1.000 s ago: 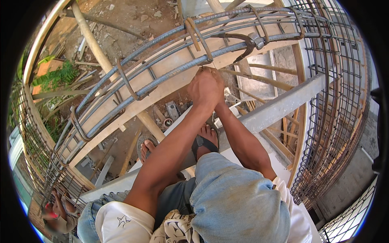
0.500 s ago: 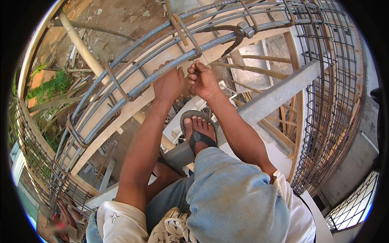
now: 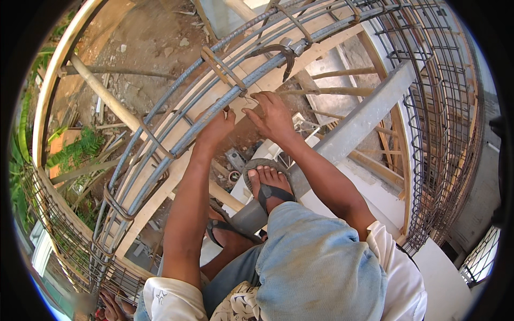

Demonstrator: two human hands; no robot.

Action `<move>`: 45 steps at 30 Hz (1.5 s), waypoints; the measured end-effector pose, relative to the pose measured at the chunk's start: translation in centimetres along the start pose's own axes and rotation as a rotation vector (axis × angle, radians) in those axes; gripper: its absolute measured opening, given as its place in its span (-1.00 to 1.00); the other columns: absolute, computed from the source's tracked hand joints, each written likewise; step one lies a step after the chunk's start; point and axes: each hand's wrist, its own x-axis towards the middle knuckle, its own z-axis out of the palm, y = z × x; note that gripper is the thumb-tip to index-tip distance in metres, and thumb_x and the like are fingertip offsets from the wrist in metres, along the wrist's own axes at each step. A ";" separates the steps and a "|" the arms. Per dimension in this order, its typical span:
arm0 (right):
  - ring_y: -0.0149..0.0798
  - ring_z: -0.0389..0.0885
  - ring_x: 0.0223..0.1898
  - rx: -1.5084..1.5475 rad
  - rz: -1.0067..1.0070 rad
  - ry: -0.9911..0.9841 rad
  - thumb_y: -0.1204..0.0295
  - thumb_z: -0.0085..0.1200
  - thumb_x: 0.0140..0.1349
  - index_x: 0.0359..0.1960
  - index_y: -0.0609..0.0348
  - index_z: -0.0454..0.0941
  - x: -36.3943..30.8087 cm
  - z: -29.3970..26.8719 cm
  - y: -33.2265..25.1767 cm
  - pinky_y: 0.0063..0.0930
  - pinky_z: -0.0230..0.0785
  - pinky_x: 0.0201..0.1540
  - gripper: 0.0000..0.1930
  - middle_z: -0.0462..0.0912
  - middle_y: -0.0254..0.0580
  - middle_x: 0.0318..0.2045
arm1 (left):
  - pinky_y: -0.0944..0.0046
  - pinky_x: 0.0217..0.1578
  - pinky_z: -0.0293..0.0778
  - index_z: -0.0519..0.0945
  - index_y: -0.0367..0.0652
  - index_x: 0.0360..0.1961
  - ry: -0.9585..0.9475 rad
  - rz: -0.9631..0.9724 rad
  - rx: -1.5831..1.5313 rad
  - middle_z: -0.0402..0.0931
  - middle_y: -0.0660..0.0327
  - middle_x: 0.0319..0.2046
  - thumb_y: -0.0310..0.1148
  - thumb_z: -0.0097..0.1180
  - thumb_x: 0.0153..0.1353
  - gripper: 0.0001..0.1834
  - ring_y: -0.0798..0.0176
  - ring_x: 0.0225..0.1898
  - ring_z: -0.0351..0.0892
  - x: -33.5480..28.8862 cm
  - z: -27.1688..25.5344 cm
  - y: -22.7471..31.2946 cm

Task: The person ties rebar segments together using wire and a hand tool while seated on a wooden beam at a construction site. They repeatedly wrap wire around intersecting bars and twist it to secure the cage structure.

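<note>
Steel rebar (image 3: 262,71) near half-open right hand (image 3: 275,117)

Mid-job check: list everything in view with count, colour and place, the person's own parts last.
Curved steel bars: several, grey, across upper middle
Steel loops: several, brown, around the bars
Pincers: one, dark, on the bars
Thin wire: at least one, colour unclear, below the pincers
Wooden board: at least one, pale, beneath the bars
Poles: several, tan, upper left and right
Beam: one, grey, slanting from upper right
Steel cage: several bars, dark, right
Plants: several, green, left
Window grille: one, dark, lower right
Co-worker: one, cut off, lower left
Sandals: two, dark, centre
Jeans: one pair, blue, lower middle
Left hand: one, bare, by the bars
Right hand: one, bare, by the wire
</note>
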 end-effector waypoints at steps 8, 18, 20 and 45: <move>-0.22 0.61 -0.43 0.801 0.767 -0.001 0.29 0.21 0.31 -0.28 0.25 0.60 -0.2 3.0 0.4 -0.37 0.49 -0.32 -0.76 0.61 -0.22 -0.45 | -0.03 0.08 0.42 0.48 -0.26 0.13 -0.090 -0.132 -0.037 0.56 -0.27 -0.03 -0.03 -0.06 0.33 -0.46 -0.27 0.05 0.55 -1.4 -1.5 2.0; -0.01 0.63 -0.11 0.058 0.170 -0.725 0.25 0.19 0.29 0.14 0.41 0.49 2.2 -5.5 -8.9 -0.22 0.46 0.00 -0.49 0.62 0.18 -0.09 | 0.06 -0.08 0.29 0.49 -0.23 -0.15 0.239 0.033 0.168 0.50 0.03 -0.17 -0.25 0.30 -0.11 -0.52 0.03 -0.08 0.48 -3.2 -1.0 3.7; -0.04 0.64 -0.10 0.485 0.108 -0.895 0.28 0.25 0.25 0.01 0.29 0.63 3.7 -7.9 -12.6 -0.30 0.48 -0.02 -0.61 0.63 0.07 -0.09 | 0.09 -0.04 0.23 0.51 -0.23 -0.19 0.356 0.085 0.150 0.48 0.06 -0.20 -0.20 0.24 -0.13 -0.53 0.05 -0.07 0.43 -3.1 0.2 3.2; 0.02 0.28 0.32 -0.310 -0.707 -0.583 0.30 0.36 -0.14 0.49 -0.10 0.09 11.3 -0.2 -16.8 0.16 -0.04 0.34 0.05 0.38 0.00 0.25 | -0.06 -0.05 0.51 0.61 -0.28 -0.14 0.292 -1.241 0.321 0.66 -0.10 -0.22 -0.21 0.07 0.24 -0.65 -0.16 -0.12 0.64 -49.6 -22.7 -7.0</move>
